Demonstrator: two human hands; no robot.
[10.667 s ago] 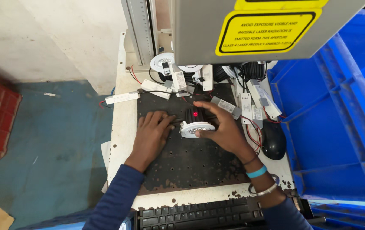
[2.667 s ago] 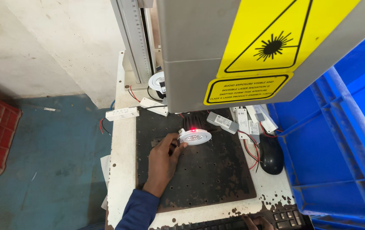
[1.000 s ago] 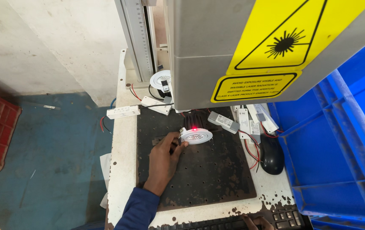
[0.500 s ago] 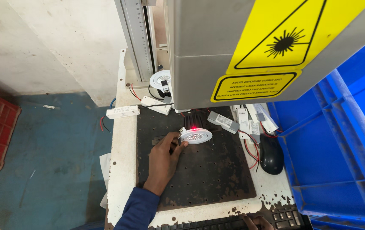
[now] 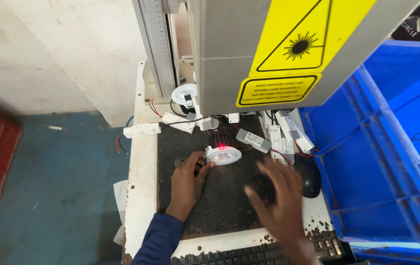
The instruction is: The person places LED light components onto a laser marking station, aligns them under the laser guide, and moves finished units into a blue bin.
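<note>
The lamp (image 5: 223,155), a small round white downlight with a red dot glowing on its top edge, sat on the black perforated plate (image 5: 219,196) under the grey laser head (image 5: 249,49). The left hand (image 5: 189,179) lay on the plate at the lamp's 8 o'clock, its fingertips touching the lamp's rim, loosely curled rather than closed around it. The right hand (image 5: 278,201) hovered over the plate at the lamp's 4 o'clock, fingers spread wide and holding nothing; it was blurred, so whether it touched the plate could not be told.

At the lamp's 2 o'clock lay a grey driver box (image 5: 253,140), with more white boxes (image 5: 288,132) beside it at 3 o'clock. A black mouse (image 5: 310,179) rested just beside the plate at 4 o'clock from the lamp. A second white lamp (image 5: 184,94) stood at 11 o'clock near the column (image 5: 157,44). A keyboard (image 5: 259,252) lay along the near edge of the bench (image 5: 141,186), at 6 o'clock. A blue crate (image 5: 386,162) stood well off at 3 o'clock.
</note>
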